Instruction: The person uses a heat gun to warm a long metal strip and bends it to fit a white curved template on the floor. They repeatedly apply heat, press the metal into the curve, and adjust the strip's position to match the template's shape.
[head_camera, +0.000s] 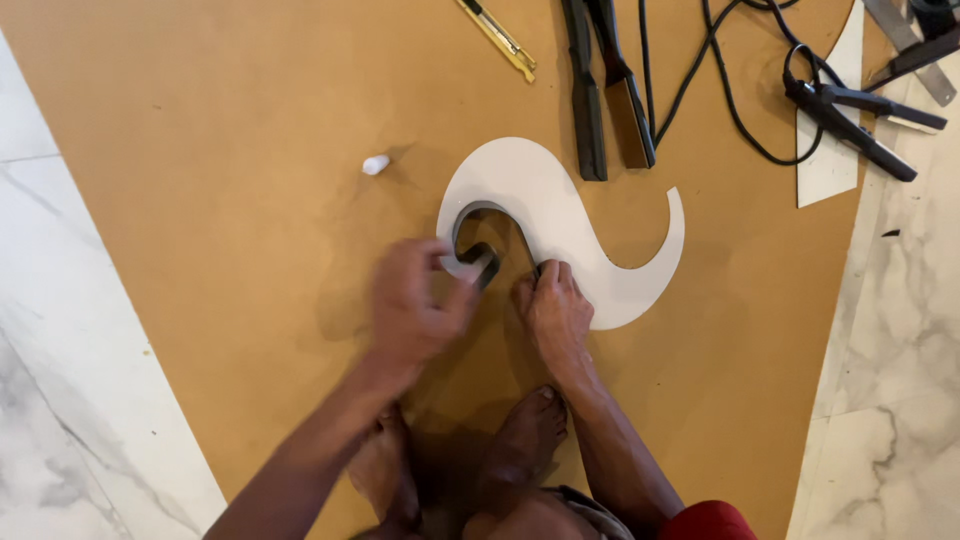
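Squatting on a brown board (250, 150) laid on the floor. Left hand (410, 310) closed on a dark strip (483, 262) at the inner curve of a white S-shaped cutout (560, 215); right hand (556, 312) pinching that edge. Likely risk: strip springing loose if either grip slackens.

There is one white S-shaped panel (570, 225), one brown board (230, 150), one yellow knife (497, 38), one small white cap (375, 164), two long dark tools (605, 90) (side by side), two hands (410, 310) and two bare feet (525, 440).
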